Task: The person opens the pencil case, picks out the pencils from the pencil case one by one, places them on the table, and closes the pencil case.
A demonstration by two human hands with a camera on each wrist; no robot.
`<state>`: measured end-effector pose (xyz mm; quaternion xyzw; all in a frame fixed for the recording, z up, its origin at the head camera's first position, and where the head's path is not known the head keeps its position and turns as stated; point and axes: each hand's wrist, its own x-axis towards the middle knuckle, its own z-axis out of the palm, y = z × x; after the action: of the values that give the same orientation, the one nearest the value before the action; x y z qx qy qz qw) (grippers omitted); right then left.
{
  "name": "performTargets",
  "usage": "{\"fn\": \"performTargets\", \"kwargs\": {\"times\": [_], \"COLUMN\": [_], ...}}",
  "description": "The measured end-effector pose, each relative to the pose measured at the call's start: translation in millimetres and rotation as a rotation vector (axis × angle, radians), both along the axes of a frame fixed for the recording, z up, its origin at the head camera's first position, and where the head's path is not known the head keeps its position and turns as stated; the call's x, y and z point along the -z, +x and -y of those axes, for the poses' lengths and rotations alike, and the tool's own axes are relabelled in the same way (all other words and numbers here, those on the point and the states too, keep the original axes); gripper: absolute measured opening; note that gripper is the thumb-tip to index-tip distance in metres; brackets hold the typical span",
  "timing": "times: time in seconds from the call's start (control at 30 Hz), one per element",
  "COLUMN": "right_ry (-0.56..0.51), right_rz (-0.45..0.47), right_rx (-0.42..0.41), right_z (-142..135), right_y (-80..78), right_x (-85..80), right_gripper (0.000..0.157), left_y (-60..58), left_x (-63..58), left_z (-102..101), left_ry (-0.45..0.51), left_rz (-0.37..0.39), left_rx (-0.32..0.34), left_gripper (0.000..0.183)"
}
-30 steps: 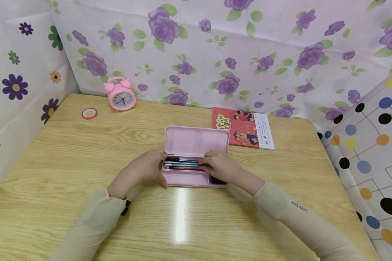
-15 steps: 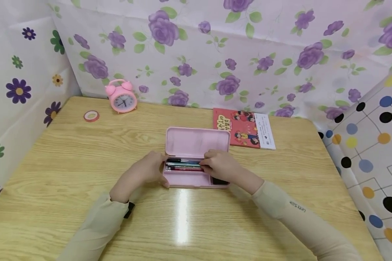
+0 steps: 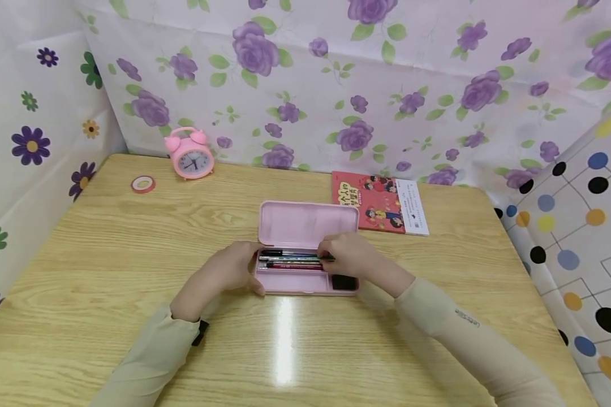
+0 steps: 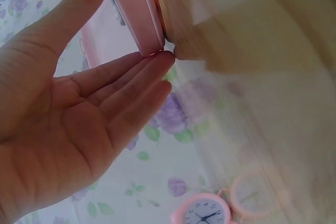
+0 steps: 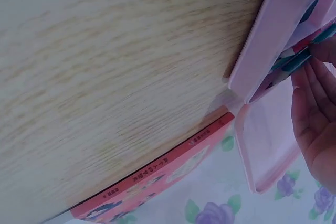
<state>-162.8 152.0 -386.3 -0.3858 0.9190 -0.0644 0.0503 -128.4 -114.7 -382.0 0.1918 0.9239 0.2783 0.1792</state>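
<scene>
A pink pencil case [image 3: 292, 282] lies on the table with its lid [image 3: 308, 223] raised. Several pens and pencils fill its rear compartment, among them a black-capped pen [image 3: 272, 252] and a red pencil [image 3: 295, 267]. My left hand [image 3: 231, 265] holds the case's left end, thumb at the front edge and fingers at the back. Over the right part, my right hand [image 3: 353, 257] pinches a teal pencil [image 5: 296, 60] between thumb and fingers; its sharpened tip shows in the right wrist view. A black block [image 3: 344, 282] sits in the front right compartment.
Behind the case to the right lies a red book [image 3: 374, 203]. A pink alarm clock [image 3: 192, 158] stands at the back left, with a roll of tape [image 3: 143, 184] near it. Flower-patterned cloth hangs behind the wooden table [image 3: 224, 350].
My right fingers have lifted slightly and the pinched teal pencil's end now shows by them. More of the black block is uncovered. My left hand stays at the case's left end.
</scene>
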Motion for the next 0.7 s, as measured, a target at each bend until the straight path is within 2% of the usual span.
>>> {"fn": "performTargets", "kwargs": {"times": [0.13,0.4,0.57,0.7], "right_ry": [-0.084,-0.189,-0.189,-0.175], "right_rz": [0.033,0.052,-0.011,-0.024], "right_rx": [0.030,0.162,0.234,0.294], "right_z": [-12,-57,-89,-113], "right_y": [3.2,14.9,28.3,41.0], "right_x": [-3.8,-5.9,-2.4,0.8], "right_gripper": [0.007,0.008,0.007,0.007], "left_y": [0.8,2.9,2.3,2.2], "left_x": [-0.3,-4.7,-4.6,-3.3], "left_z": [0,0,0,0], "left_ry": [0.001,-0.103,-0.052,-0.038], "left_rz": [-0.005,-0.030,-0.018,-0.006], "left_rx": [0.013,0.012,0.022,0.016], "left_gripper": [0.085,0.090,0.088,0.088]}}
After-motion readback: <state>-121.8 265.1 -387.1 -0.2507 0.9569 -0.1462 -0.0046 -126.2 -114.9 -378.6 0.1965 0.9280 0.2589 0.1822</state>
